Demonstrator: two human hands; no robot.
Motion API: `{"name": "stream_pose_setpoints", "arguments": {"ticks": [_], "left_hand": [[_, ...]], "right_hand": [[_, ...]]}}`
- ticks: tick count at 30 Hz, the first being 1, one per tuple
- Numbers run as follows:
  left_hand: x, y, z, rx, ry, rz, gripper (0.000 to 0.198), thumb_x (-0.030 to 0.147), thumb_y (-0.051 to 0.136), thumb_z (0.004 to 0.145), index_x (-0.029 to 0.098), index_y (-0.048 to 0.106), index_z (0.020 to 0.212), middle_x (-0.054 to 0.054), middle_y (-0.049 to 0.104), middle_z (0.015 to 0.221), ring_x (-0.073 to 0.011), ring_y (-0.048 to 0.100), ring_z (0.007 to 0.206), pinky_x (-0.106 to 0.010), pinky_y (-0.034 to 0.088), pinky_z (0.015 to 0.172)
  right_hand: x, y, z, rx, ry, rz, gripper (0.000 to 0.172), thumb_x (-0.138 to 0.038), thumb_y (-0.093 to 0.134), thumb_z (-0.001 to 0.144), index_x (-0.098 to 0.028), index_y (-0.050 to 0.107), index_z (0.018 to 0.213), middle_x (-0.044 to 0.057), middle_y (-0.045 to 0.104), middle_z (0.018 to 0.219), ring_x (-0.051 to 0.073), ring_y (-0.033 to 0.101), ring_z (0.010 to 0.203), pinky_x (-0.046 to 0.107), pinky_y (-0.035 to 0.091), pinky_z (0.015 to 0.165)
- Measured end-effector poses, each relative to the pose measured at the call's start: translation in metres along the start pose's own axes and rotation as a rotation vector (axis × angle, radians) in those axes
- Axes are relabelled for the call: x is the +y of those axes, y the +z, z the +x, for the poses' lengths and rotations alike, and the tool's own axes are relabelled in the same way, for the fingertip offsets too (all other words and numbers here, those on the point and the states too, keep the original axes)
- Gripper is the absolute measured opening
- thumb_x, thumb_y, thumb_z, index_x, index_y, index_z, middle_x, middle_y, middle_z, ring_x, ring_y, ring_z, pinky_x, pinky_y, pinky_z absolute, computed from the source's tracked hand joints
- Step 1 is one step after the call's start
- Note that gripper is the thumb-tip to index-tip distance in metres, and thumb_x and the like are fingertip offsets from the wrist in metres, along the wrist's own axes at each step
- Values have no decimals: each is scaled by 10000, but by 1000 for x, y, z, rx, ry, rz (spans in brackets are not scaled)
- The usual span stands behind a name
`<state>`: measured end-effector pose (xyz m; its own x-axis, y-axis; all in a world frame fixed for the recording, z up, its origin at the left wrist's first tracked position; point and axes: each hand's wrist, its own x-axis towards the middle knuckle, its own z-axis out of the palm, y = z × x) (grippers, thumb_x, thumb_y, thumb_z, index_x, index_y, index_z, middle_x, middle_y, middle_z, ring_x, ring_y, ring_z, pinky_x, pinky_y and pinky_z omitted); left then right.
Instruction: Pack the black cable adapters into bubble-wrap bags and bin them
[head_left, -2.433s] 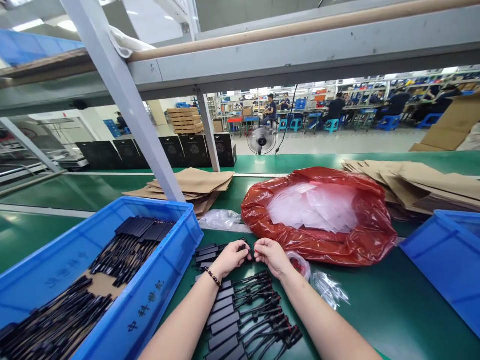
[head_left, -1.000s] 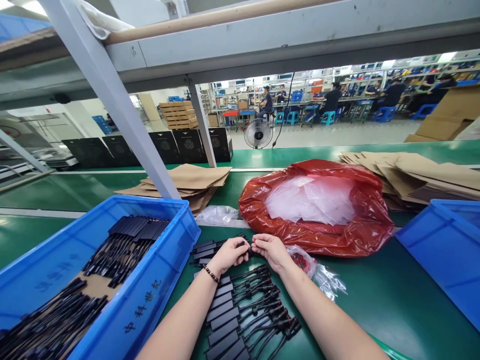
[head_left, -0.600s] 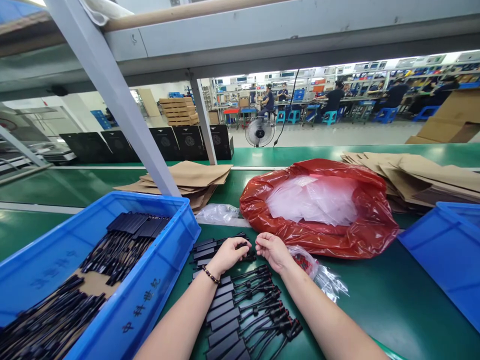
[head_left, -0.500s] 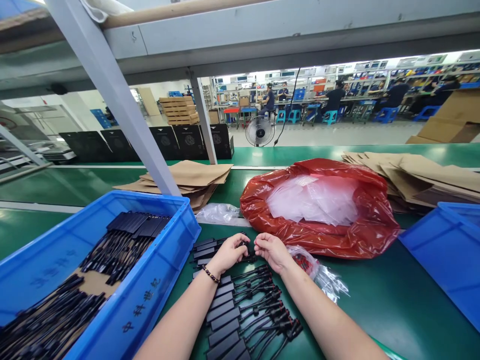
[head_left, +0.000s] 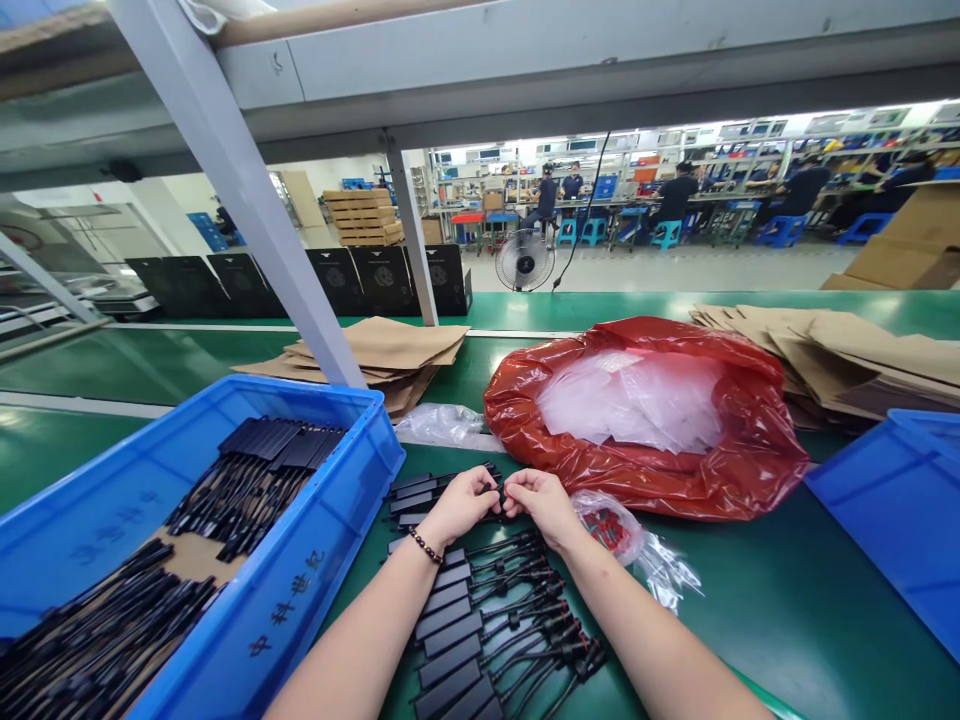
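Black cable (head_left: 500,494) lies crosswise at the fingertips; left hand (head_left: 461,503) and right hand (head_left: 541,505) meet, both pinching it, equally near.

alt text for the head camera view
A person's left hand and right hand meet, pinching a small black connector over a green work surface with rows of black adapter cables. A blue plastic bin of similar cables sits left; a red plastic bag lies behind.
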<state>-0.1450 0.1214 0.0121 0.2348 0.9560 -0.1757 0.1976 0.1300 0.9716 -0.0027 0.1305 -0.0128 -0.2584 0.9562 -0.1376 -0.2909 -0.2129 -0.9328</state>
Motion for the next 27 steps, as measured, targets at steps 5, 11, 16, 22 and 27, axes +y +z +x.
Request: {"name": "stream_pose_setpoints", "arguments": {"ticks": [5, 11, 16, 22, 27], "left_hand": [[-2, 0, 1, -9, 29, 50, 139, 276, 564, 687, 173, 471, 674, 46, 534, 517, -67, 406, 434, -192, 285, 450], [-1, -4, -1, -48, 47, 94, 222, 349, 572, 700, 171, 478, 607, 57, 491, 473, -68, 370, 449, -194, 269, 466], [5, -4, -4, -125, -4, 38, 232, 369, 570, 688, 172, 461, 630, 60, 473, 467, -48, 311, 401, -185, 193, 413], [8, -2, -4, -97, -45, 7, 200, 365, 516, 712, 166, 500, 713, 69, 447, 453, -35, 254, 360, -181, 133, 387], [9, -2, -2, -111, -47, -15, 281, 436, 536, 706, 169, 459, 669, 66, 459, 459, -23, 217, 350, -180, 98, 385]], "right_hand": [[0, 1, -2, -18, -41, -103, 160, -292, 651, 616, -150, 577, 626, -16, 592, 472, 86, 524, 418, 187, 416, 438], [-1, 0, -4, -103, -10, -129, 163, -296, 622, 632, -164, 535, 591, -63, 510, 408, 60, 426, 342, 167, 339, 368], [0, 2, -3, -100, 40, -83, 174, -281, 660, 609, -150, 546, 597, -52, 528, 392, 61, 441, 317, 156, 334, 346], [-3, -5, 3, 51, 94, 220, 270, -230, 777, 469, -115, 625, 659, 5, 629, 541, 105, 602, 489, 183, 489, 495], [-5, -6, 7, 113, 77, 253, 308, -196, 799, 393, -104, 627, 632, 23, 632, 596, 145, 643, 584, 205, 518, 559]]}}
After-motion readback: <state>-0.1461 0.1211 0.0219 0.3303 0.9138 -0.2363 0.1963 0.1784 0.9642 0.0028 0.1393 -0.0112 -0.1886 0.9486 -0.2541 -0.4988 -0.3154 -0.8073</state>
